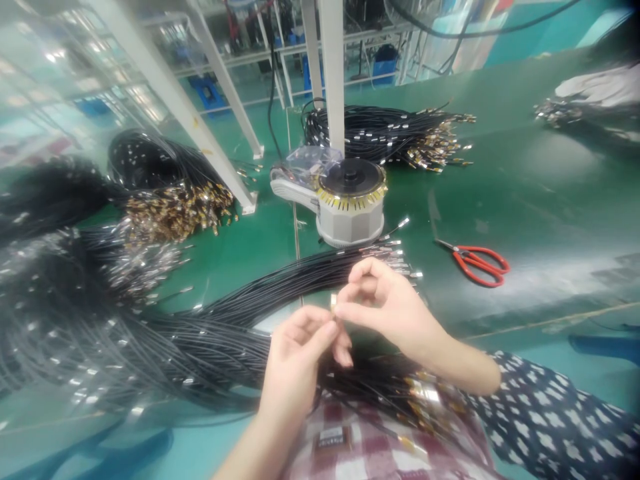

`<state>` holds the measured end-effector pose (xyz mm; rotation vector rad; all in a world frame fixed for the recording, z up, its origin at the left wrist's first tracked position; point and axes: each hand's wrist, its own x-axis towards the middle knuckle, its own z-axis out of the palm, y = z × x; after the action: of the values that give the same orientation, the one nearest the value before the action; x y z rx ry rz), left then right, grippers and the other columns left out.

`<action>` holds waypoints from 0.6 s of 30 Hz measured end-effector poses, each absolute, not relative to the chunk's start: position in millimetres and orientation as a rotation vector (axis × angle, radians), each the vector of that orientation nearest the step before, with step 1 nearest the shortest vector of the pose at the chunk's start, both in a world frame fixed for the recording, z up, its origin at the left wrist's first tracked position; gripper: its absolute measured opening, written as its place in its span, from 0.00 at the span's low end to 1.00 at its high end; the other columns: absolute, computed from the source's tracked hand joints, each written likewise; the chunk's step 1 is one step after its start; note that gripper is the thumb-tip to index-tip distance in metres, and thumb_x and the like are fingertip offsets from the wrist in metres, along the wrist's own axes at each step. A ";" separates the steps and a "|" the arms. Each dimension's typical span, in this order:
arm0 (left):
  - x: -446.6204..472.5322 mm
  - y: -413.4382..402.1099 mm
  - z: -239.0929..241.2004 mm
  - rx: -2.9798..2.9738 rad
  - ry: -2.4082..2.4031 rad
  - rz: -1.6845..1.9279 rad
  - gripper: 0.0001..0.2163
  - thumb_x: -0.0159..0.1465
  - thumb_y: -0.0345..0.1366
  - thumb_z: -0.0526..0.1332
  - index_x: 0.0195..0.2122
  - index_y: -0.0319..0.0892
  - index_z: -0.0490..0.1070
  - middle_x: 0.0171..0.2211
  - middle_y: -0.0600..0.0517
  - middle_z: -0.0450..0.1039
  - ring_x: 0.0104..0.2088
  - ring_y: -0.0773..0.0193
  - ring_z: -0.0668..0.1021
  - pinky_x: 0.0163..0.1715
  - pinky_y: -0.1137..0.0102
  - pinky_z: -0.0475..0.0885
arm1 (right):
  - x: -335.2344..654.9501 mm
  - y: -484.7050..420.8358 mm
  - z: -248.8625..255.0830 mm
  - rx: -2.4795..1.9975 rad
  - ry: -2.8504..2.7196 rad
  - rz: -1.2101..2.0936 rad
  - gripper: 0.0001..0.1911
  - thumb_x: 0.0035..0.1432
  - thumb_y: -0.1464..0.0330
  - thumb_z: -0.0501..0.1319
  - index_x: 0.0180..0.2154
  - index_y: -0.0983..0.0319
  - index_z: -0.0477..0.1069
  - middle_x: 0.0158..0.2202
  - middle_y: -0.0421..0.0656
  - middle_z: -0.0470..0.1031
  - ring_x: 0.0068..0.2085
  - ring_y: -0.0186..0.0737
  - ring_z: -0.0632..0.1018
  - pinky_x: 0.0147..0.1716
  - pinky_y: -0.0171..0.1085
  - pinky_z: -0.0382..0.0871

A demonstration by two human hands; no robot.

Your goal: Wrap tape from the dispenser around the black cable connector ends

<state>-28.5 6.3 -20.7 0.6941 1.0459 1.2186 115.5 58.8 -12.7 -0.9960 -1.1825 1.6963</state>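
Observation:
My left hand (303,350) is closed, thumb and forefinger pinched on what looks like the end of a black cable, mostly hidden by the fingers. At its fingertips shows a small pale-yellow piece (334,301), which looks like tape. My right hand (393,303) meets it there, thumb and forefinger pinching this piece while the other fingers curl. Under my hands, a bundle of black cables with gold-coloured ends (417,397) lies across my lap. Just beyond them, a row of cables with silvery ends (320,268) rests on the green table.
A round grey tape dispenser (350,223) with yellow strips around its rim stands ahead. Red-handled scissors (481,265) lie to the right. More cable bundles (175,207) cover the left side, with another coil (375,130) behind. White posts (331,73) rise from the green table (530,200).

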 end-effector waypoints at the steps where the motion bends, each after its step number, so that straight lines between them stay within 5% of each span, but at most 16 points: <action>1: -28.9 6.1 -20.9 0.686 1.026 1.210 0.05 0.58 0.32 0.66 0.29 0.38 0.70 0.20 0.52 0.76 0.17 0.68 0.74 0.21 0.74 0.69 | 116.6 59.2 -13.0 -0.982 -1.170 1.741 0.19 0.46 0.71 0.70 0.34 0.59 0.60 0.30 0.37 0.77 0.30 0.34 0.76 0.32 0.36 0.70; 9: -30.1 5.7 -31.9 0.593 0.627 0.849 0.12 0.55 0.44 0.68 0.25 0.40 0.72 0.12 0.55 0.70 0.09 0.71 0.67 0.12 0.77 0.57 | 127.9 65.1 -22.8 -0.632 -1.129 2.077 0.17 0.45 0.71 0.72 0.34 0.61 0.66 0.27 0.36 0.78 0.28 0.31 0.78 0.32 0.34 0.72; 12: -31.6 7.4 -30.6 1.037 0.854 0.779 0.08 0.59 0.40 0.65 0.28 0.42 0.77 0.24 0.49 0.78 0.25 0.61 0.78 0.29 0.68 0.72 | 146.6 80.2 -20.9 -0.693 -1.253 1.876 0.11 0.51 0.71 0.69 0.33 0.61 0.67 0.29 0.37 0.78 0.32 0.32 0.78 0.36 0.34 0.71; 14: -38.5 14.2 -30.9 1.505 1.108 0.736 0.05 0.61 0.36 0.63 0.33 0.43 0.78 0.36 0.46 0.79 0.39 0.56 0.79 0.44 0.62 0.71 | 159.8 88.3 -18.8 -0.841 -1.315 1.649 0.07 0.54 0.71 0.66 0.34 0.61 0.68 0.32 0.38 0.77 0.36 0.32 0.78 0.40 0.35 0.71; 18: -63.2 41.0 -39.4 2.197 1.765 0.693 0.10 0.63 0.34 0.59 0.45 0.42 0.72 0.47 0.42 0.73 0.49 0.50 0.74 0.49 0.56 0.69 | 170.2 80.0 -19.1 -1.094 -1.878 1.400 0.04 0.59 0.69 0.60 0.38 0.61 0.71 0.39 0.44 0.78 0.41 0.40 0.78 0.44 0.42 0.69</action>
<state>-63.2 41.0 -39.4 2.1974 1.7654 0.6935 170.2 80.0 -19.1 -1.0935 -1.8783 1.4001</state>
